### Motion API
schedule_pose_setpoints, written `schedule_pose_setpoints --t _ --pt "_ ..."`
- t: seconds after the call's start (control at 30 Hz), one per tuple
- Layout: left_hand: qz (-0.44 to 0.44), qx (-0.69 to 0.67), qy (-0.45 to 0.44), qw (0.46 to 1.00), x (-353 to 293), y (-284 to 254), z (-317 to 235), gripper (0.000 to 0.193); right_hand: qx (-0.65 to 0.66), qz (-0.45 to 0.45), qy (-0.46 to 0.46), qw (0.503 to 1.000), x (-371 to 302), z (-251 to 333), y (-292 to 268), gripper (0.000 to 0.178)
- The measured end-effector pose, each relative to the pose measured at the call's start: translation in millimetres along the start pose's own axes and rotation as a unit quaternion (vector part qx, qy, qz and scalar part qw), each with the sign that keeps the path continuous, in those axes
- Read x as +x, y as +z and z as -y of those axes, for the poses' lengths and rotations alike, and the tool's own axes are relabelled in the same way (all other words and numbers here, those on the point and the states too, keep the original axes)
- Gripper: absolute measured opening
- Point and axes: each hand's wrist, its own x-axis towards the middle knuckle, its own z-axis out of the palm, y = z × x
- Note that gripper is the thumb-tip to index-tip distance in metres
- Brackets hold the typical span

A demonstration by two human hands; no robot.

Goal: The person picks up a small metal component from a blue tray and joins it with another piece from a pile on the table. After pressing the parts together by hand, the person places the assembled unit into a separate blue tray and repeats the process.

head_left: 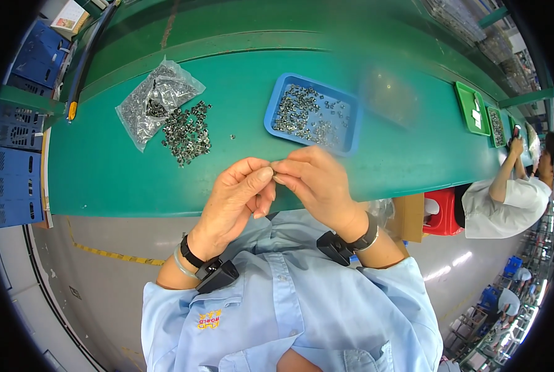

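Note:
My left hand (238, 193) and my right hand (317, 184) meet above the table's near edge, fingertips together. Between the pinched thumbs and forefingers sits a small dark metal part (274, 173), mostly covered by the fingers. Ahead and to the left lies a loose pile of small shiny metal parts (189, 133), beside a clear plastic bag (142, 118) holding more of them. A single metal part (232, 136) rests apart from the pile. Ahead and to the right stands a blue tray (269, 108) with many similar parts inside, most of them toward its left side.
A green tabletop (103, 180) runs across. Green trays (473, 108) stand at its far right, near a co-worker in a white top (506, 204). Blue crates (15, 186) are stacked at the left. A cardboard box (408, 217) and a red stool (443, 212) stand right of me.

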Motion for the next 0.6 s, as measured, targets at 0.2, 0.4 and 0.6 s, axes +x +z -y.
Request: schedule_pose_setpoints --t 0.2,0.4,0.6 --pt "-0.011 -0.048 0.003 0.999 4 2 3 0.014 -0.012 -0.008 0.023 1.000 -1 2 -1 0.023" --pt "-0.017 -0.061 0.019 0.998 8 -1 9 0.013 -0.011 -0.016 -0.008 1.000 -1 2 1 0.020" --pt "0.043 -0.125 0.052 0.990 13 -3 19 0.012 0.064 -0.030 0.048 0.996 -7 6 5 0.017"
